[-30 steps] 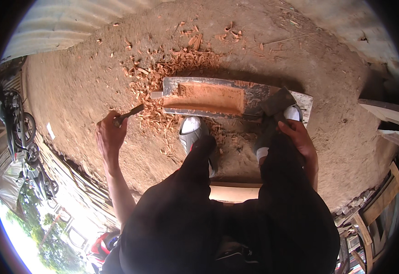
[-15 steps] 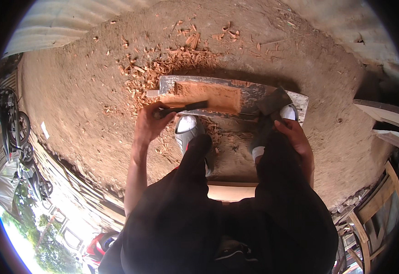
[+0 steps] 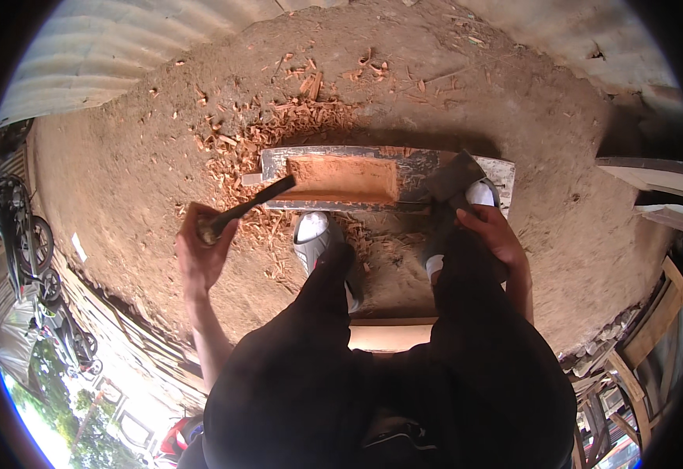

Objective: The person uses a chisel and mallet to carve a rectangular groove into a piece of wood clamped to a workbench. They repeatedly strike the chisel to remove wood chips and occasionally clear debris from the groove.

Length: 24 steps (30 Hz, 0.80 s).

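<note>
My left hand (image 3: 204, 246) is closed on a chisel (image 3: 259, 195), its dark blade angled up toward the left end of a weathered wooden block (image 3: 413, 164). The block lies crosswise on the dirt, with a pale orange hollow (image 3: 341, 180) carved in it. My right hand (image 3: 491, 238) grips the handle of a dark mallet (image 3: 455, 174), whose broad head overlaps the block's right part by my right shoe. My left shoe (image 3: 311, 238) is just in front of the block. Orange wood shavings (image 3: 302, 117) are strewn beyond it and to its left.
I am seated, legs apart, over a low board (image 3: 392, 336). Corrugated sheets (image 3: 114, 47) border the dirt floor at the top. Parked motorcycles (image 3: 36, 242) stand at the left. Boards (image 3: 642, 184) and scrap wood (image 3: 642, 359) line the right.
My left hand moved right with the chisel over the hollow, then drew back left and lower, the blade now tilted upward. My right hand kept the mallet near the same spot on the block.
</note>
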### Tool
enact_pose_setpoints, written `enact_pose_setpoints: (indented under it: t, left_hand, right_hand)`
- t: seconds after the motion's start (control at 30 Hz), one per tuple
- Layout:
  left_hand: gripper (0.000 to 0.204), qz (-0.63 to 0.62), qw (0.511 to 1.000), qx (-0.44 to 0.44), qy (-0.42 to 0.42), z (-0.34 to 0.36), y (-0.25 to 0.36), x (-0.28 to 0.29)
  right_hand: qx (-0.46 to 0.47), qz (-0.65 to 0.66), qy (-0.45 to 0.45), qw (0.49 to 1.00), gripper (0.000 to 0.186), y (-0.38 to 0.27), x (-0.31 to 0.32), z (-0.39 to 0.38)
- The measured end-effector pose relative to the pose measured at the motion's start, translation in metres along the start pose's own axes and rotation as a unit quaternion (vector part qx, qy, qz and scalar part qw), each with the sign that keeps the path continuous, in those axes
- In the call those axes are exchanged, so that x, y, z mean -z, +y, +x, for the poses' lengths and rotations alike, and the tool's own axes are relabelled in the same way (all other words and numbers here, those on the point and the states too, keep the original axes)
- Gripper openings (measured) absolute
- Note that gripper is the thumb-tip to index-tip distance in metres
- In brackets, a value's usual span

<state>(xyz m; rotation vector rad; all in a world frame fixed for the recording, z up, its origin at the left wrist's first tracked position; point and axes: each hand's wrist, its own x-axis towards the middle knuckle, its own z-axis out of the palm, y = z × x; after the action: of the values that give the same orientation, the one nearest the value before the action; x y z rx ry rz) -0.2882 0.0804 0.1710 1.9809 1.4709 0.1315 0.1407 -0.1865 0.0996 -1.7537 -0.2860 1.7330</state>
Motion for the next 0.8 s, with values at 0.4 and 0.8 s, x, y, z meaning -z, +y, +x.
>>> enact_pose_setpoints:
  t: [0.4, 0.8]
  left_hand:
    - [0.033, -0.023, 1.000, -0.003, -0.001, 0.030, 0.021, -0.121]
    - [0.028, 0.031, 0.999, -0.009, -0.001, 0.000, 0.054, -0.046]
  right_hand:
    - [-0.019, 0.022, 0.022, 0.999, 0.037, -0.001, -0.004, -0.004]
    - [-0.003, -0.030, 0.004, 1.000, 0.045, 0.009, 0.007, 0.001]
